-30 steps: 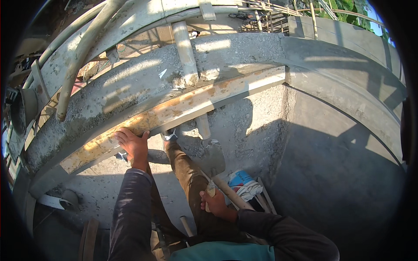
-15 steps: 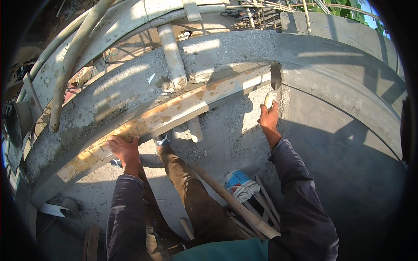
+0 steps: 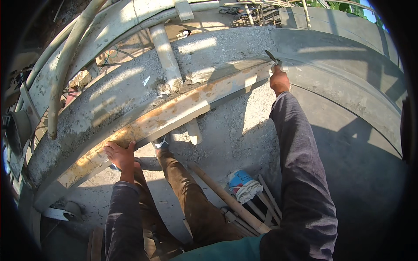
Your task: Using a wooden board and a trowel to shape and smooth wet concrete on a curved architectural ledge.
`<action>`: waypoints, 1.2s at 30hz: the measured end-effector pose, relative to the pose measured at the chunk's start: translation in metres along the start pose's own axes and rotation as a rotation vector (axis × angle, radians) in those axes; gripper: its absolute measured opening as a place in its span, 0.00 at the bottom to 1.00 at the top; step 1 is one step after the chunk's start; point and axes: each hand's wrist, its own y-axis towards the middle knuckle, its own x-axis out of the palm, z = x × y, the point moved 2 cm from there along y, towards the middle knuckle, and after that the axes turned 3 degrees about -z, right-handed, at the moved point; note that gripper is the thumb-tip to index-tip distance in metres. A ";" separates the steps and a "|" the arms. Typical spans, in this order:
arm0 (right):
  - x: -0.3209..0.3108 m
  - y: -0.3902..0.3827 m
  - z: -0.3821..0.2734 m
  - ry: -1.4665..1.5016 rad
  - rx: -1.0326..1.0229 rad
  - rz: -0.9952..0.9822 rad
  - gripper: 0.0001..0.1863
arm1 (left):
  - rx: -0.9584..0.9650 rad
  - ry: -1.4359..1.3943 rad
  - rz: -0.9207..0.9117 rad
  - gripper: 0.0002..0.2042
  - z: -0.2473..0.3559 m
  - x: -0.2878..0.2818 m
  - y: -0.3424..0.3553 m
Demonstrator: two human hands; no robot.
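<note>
A long pale board (image 3: 174,106), stained yellow-brown toward its left end, lies along the face of a rough curved concrete ledge (image 3: 126,80). My left hand (image 3: 121,155) grips this board by its edge, fingers over the top and thumb on the near side. Out at the board's right end, my right hand (image 3: 279,81) is closed round the handle of a trowel (image 3: 271,55). The trowel's blade points up and left, seen nearly edge-on, over wet-looking mortar beside the smooth grey concrete. Most of its handle is hidden by my fingers.
A round wooden post (image 3: 165,56) rests across the ledge behind the board. Beside my legs are a bamboo pole (image 3: 226,195), a blue-and-white bag (image 3: 244,183) and several thin sticks (image 3: 270,200). A grey plastic pipe (image 3: 65,212) sticks out at lower left. Poles and formwork (image 3: 74,61) stand at far left.
My right hand has moved up and forward with the trowel, and its blade has turned from upright and broadside to slanting left. My left hand stays on the board.
</note>
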 end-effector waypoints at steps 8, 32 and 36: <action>0.024 0.012 0.000 0.046 0.088 0.015 0.20 | -0.013 0.025 -0.028 0.57 0.000 0.000 0.000; 0.032 0.019 0.003 0.101 0.082 0.044 0.25 | -0.007 -0.005 -0.028 0.57 0.001 -0.001 -0.002; 0.033 0.018 0.002 0.105 0.077 0.051 0.20 | 0.004 0.005 0.007 0.57 -0.001 0.000 -0.003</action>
